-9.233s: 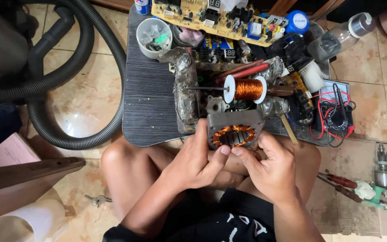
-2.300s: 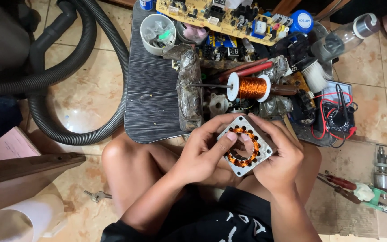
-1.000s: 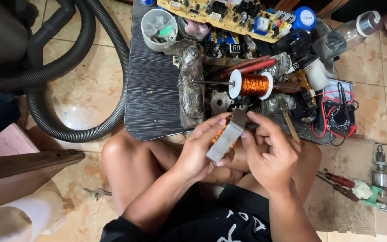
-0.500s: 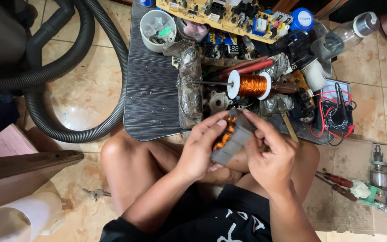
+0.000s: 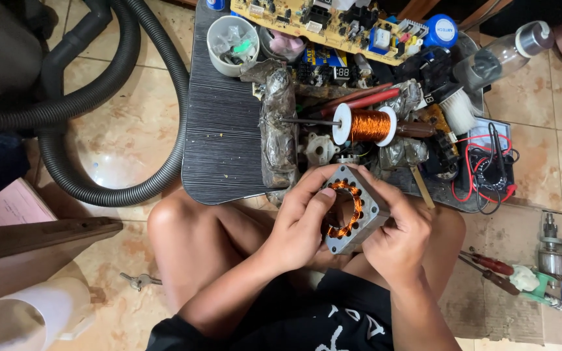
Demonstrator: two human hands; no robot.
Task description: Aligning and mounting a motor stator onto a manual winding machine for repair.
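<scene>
Both hands are on the motor stator (image 5: 349, 211) – a square grey metal frame with a ring of copper windings (image 5: 345, 209) round its bore, held above the lap, just in front of the near edge of the low dark table (image 5: 222, 136). Left hand (image 5: 300, 224) closes on the frame's left side, thumb pressed to the face at the rim of the bore, fingers wrapped behind; right hand (image 5: 395, 237) cups the opposite edge and lower corner, fingers curled tight on it. Judging by the stacked steel look, it's stiff and fairly heavy for its size, so two-hand support makes sense. The outer frame is the safe place to grip – flat sides, hard corners, prob. no slip on bare metal. The coils inside the grip look fragile: thin enamelled wire, easy to nick or bend, so fingertips are best kept off them, esp. that left thumb sitting right beside the winding. Beyond the hands, further out on the table, a spool of copper wire (image 5: 369, 125) lies on its side on a rod, w/ a green circuit board (image 5: 333, 23) at the far edge and a white cup (image 5: 231, 44) of small parts to the left. Red-handled screwdrivers (image 5: 489, 265) lie on cardboard, right of the right wrist.
</scene>
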